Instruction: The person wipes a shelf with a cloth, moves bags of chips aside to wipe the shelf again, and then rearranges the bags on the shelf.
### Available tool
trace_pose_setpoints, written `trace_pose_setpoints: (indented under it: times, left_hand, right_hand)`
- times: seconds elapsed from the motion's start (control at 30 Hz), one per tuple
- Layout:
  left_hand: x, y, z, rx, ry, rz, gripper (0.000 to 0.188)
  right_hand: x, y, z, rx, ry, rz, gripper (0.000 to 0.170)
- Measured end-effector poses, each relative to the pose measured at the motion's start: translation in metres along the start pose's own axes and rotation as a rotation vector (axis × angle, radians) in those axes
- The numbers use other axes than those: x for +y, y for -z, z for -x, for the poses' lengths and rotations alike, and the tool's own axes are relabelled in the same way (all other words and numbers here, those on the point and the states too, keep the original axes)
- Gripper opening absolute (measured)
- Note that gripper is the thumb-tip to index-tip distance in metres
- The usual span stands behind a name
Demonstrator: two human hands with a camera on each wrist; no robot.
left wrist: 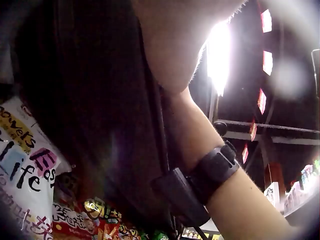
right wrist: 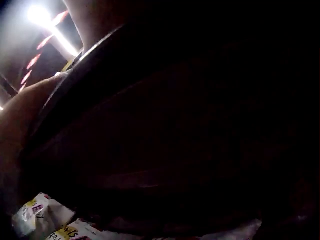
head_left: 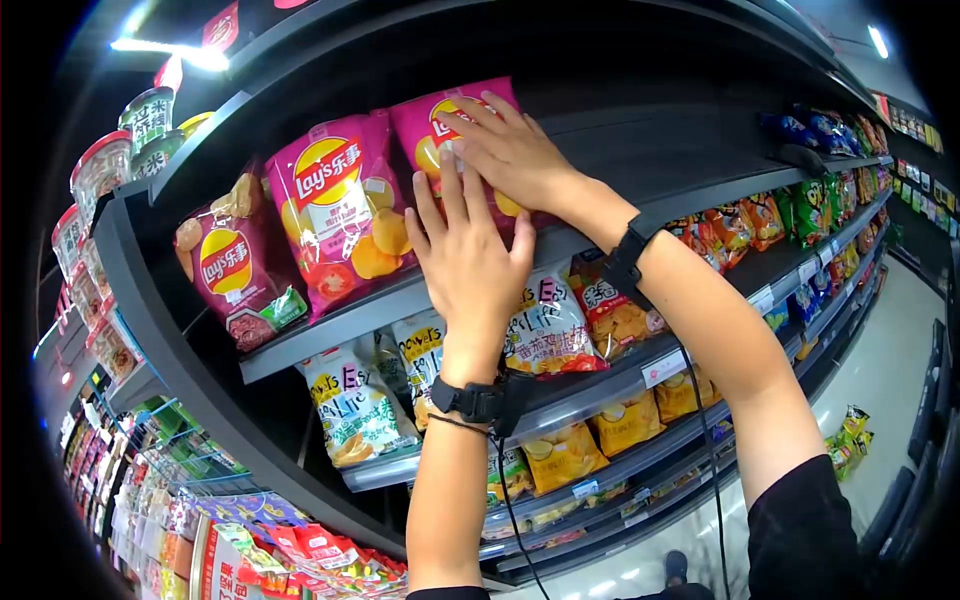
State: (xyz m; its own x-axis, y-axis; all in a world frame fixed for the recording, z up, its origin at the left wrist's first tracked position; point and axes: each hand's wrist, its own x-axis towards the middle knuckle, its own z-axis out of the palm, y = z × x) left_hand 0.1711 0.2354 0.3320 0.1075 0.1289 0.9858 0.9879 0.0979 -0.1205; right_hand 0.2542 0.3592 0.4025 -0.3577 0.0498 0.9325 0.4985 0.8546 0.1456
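Observation:
A pink bag of Lay's potato chips stands on the top shelf, its lower front mostly covered by both hands. My right hand lies across its upper front with fingers extended. Below it, my left hand points upward, its straight fingers against the same bag. Just left stands another pink Lay's bag with tomato and chip pictures. A darker maroon Lay's bag leans at the shelf's left end. Both wrist views look mostly at the dark shelf underside, and the chips bag is out of sight there.
The grey shelf edge runs beneath the hands. On the shelf below are white snack bags, with yellow bags lower down. Plastic jars are stacked beyond the left side panel. Black cables hang from both wrists.

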Motion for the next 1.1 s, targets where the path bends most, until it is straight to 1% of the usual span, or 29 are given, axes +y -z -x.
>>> trace_pose_setpoints:
  times: [0.07, 0.1, 0.17, 0.2, 0.23, 0.27, 0.33, 0.4, 0.47, 0.6, 0.67, 0.73, 0.8, 0.87, 0.93, 0.97, 1.0, 1.07, 1.1]
  left_hand:
    - [0.001, 0.000, 0.000, -0.002, 0.011, 0.006, 0.072]
    - [0.001, 0.001, 0.000, -0.003, 0.021, 0.024, 0.072]
    - [0.001, 0.002, 0.001, -0.017, 0.030, 0.052, 0.072]
    - [0.001, 0.001, 0.001, -0.006, 0.023, 0.068, 0.074]
    - [0.001, 0.001, 0.001, 0.004, 0.018, 0.073, 0.076]
    - [0.001, 0.001, 0.001, 0.014, 0.012, 0.077, 0.078]
    - [0.002, 0.002, -0.001, 0.038, -0.002, 0.066, 0.080]
    - [0.007, 0.002, -0.003, 0.043, -0.007, 0.058, 0.079]
    - [0.001, 0.002, -0.001, 0.041, -0.029, 0.018, 0.078]
    - [0.003, 0.005, -0.001, 0.077, -0.020, 0.034, 0.078]
    - [0.000, 0.006, 0.000, 0.111, -0.032, 0.065, 0.077]
    - [-0.003, 0.007, 0.001, 0.134, -0.029, 0.114, 0.073]
    - [-0.004, 0.008, 0.003, 0.191, -0.019, 0.188, 0.068]
    - [-0.002, 0.015, 0.004, 0.282, -0.055, 0.291, 0.054]
    - [0.002, 0.018, 0.010, 0.319, -0.102, 0.320, 0.047]
    - [0.010, 0.023, 0.011, 0.317, -0.130, 0.373, 0.040]
    - [0.020, 0.017, 0.012, 0.364, -0.174, 0.457, 0.038]
    - [0.047, 0.014, 0.016, 0.280, -0.253, 0.530, 0.033]
    - [0.066, 0.016, 0.011, 0.229, -0.290, 0.497, 0.031]
  right_hand:
    - [-0.002, -0.001, 0.000, 0.004, 0.009, -0.023, 0.053]
    - [-0.005, 0.004, 0.000, -0.040, -0.025, -0.029, 0.054]
    - [-0.002, 0.002, 0.001, -0.052, 0.031, 0.036, 0.054]
    - [0.001, 0.004, 0.000, -0.058, 0.057, 0.075, 0.055]
    - [-0.005, 0.011, -0.003, -0.120, 0.025, 0.169, 0.059]
    - [-0.007, 0.010, 0.002, -0.035, 0.025, 0.035, 0.062]
    - [-0.003, 0.010, 0.000, 0.013, 0.094, 0.092, 0.063]
    - [-0.004, 0.015, 0.001, 0.108, 0.133, 0.041, 0.062]
    - [-0.006, 0.027, 0.000, 0.192, 0.160, -0.027, 0.062]
    - [0.010, 0.066, 0.002, 0.272, 0.152, -0.045, 0.060]
    - [0.033, 0.094, 0.012, 0.382, 0.250, 0.032, 0.053]
    - [0.060, 0.135, 0.032, 0.328, 0.238, 0.058, 0.049]
    - [0.098, 0.173, 0.060, 0.317, 0.227, 0.276, 0.046]
    - [0.136, 0.219, 0.093, 0.229, 0.172, 0.394, 0.044]
    - [0.186, 0.257, 0.125, 0.176, 0.047, 0.487, 0.044]
    - [0.221, 0.272, 0.143, 0.154, -0.007, 0.534, 0.044]
    - [0.258, 0.285, 0.163, 0.134, -0.062, 0.581, 0.044]
    - [0.320, 0.307, 0.198, 0.043, -0.174, 0.712, 0.045]
    - [0.340, 0.315, 0.210, 0.001, -0.300, 0.734, 0.047]
